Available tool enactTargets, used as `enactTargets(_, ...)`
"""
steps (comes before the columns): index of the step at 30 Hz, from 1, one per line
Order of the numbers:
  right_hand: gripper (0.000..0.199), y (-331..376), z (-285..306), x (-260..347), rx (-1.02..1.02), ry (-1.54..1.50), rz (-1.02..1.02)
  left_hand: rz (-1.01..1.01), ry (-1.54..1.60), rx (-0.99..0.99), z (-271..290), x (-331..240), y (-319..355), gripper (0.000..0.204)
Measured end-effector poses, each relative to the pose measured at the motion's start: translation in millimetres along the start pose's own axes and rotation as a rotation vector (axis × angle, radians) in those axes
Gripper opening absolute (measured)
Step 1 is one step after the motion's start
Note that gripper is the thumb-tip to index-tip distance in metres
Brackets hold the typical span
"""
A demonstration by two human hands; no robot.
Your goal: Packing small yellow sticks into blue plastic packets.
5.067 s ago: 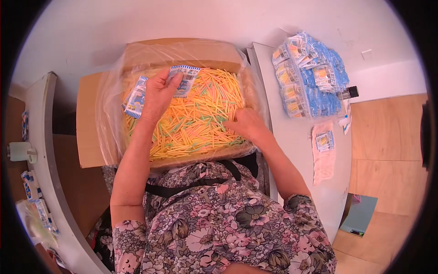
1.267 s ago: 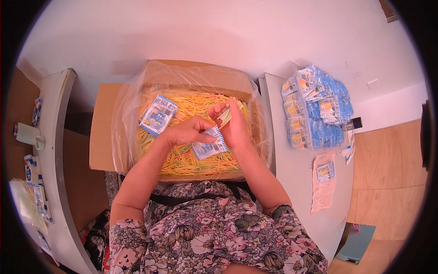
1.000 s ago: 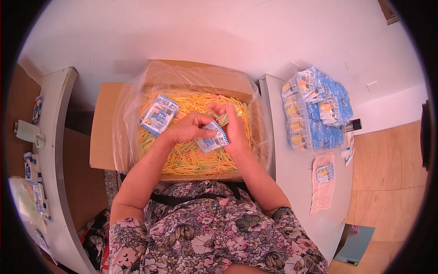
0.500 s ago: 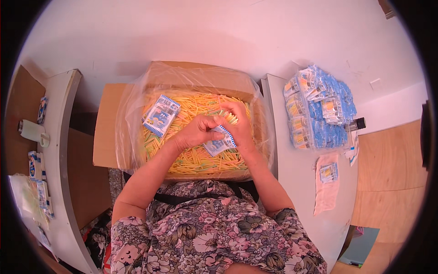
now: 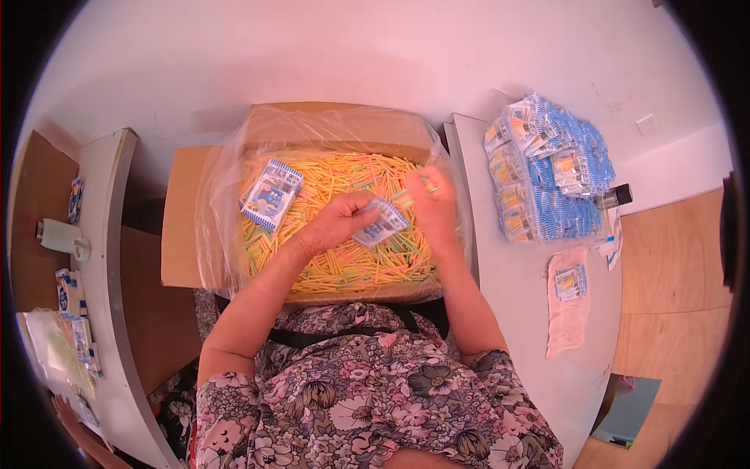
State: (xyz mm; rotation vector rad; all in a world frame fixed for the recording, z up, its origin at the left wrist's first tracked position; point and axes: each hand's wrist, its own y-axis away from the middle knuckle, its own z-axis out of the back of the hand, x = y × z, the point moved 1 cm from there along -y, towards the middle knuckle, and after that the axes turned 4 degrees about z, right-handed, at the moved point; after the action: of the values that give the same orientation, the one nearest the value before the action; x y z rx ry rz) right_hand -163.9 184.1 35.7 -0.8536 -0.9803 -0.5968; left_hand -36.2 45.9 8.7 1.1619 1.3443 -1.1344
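Observation:
My left hand [image 5: 337, 225] is closed on the edge of a small blue-and-white printed packet [image 5: 383, 223], thumb on top, above the open carton. Just to the right, my right hand [image 5: 434, 205] is raised and curled, slightly blurred, with pale yellow-green tips of thin sticks at its fingers. Below both hands lies a mass of thin yellow, pink and green sticks [image 5: 328, 273] in the plastic-lined cardboard carton [image 5: 183, 227]. Another packet of the same print [image 5: 272, 195] rests on the sticks at the left.
On the right-hand table [image 5: 508, 313] stands a clear bag of blue-edged packets [image 5: 547, 172], beside a dark-capped bottle [image 5: 617, 196]. A pink cloth [image 5: 566, 328] bears a packet. A pale mug [image 5: 61, 238] and packs stand on the left table [image 5: 117, 313]; another person's hand [image 5: 69, 416] shows lower left.
My right hand has drawn away from the packet to the right, and its fingers have blurred. My left hand still grips the packet. Another person's hand has appeared at lower left.

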Motion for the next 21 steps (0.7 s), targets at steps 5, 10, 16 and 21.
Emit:
enactTargets(5,0.012,7,29,0,0.131,-0.269,-0.297,0.207,0.065,-0.105,13,5,0,0.012)
enactTargets(10,0.017,5,20,16,0.207,-0.34,-0.335,0.175,0.137,-0.109,14,1,-2,0.01)
enactTargets(16,0.011,-12,17,33,0.408,-0.026,-0.533,0.075,0.151,-0.085,11,6,-5,0.012)
enactTargets(21,0.018,-3,35,29,0.679,0.014,-0.317,0.18,0.172,-0.141,16,8,-6,0.016)
